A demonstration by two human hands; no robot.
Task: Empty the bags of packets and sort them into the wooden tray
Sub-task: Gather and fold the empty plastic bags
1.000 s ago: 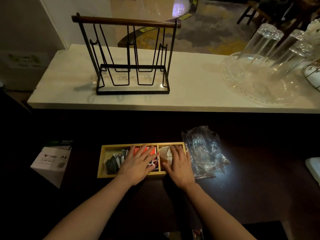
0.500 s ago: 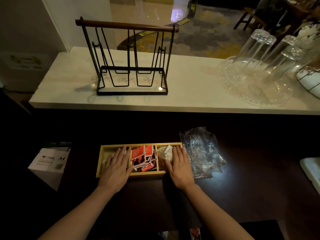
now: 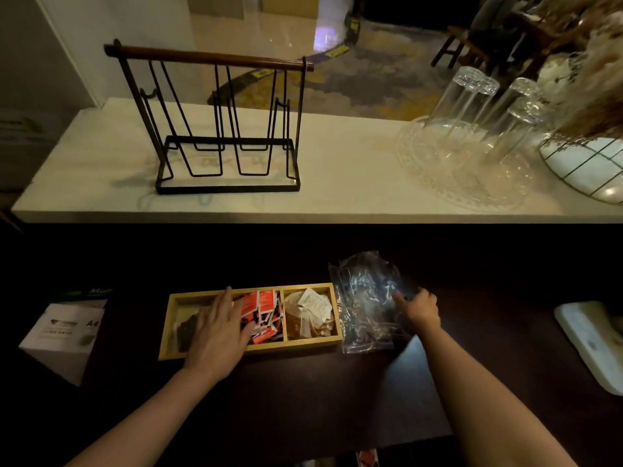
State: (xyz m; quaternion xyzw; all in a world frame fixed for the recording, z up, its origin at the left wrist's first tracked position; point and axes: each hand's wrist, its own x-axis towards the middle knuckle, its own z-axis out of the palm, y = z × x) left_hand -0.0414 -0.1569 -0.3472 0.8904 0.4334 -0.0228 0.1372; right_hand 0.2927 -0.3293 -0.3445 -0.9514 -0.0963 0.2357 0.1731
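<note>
A wooden tray (image 3: pixel 296 347) with three compartments lies on the dark table. Dark packets (image 3: pixel 186 330) fill its left compartment, red packets (image 3: pixel 263 310) the middle one, white and brown packets (image 3: pixel 312 308) the right one. My left hand (image 3: pixel 219 332) rests flat, fingers apart, over the left compartment and the divider beside the red packets. Clear crumpled plastic bags (image 3: pixel 365 298) lie just right of the tray. My right hand (image 3: pixel 418 306) is on the bags' right edge, its fingers curled against the plastic.
A white A4 paper box (image 3: pixel 64 335) sits at the left. A white object (image 3: pixel 593 338) lies at the right edge. On the pale counter behind stand a black wire rack (image 3: pixel 222 129), a glass tray with upturned glasses (image 3: pixel 472 156) and a wire basket (image 3: pixel 586 163).
My right hand left the tray's right compartment and moved right onto the plastic bags. My left hand shifted from the middle compartment toward the left one, uncovering the red packets.
</note>
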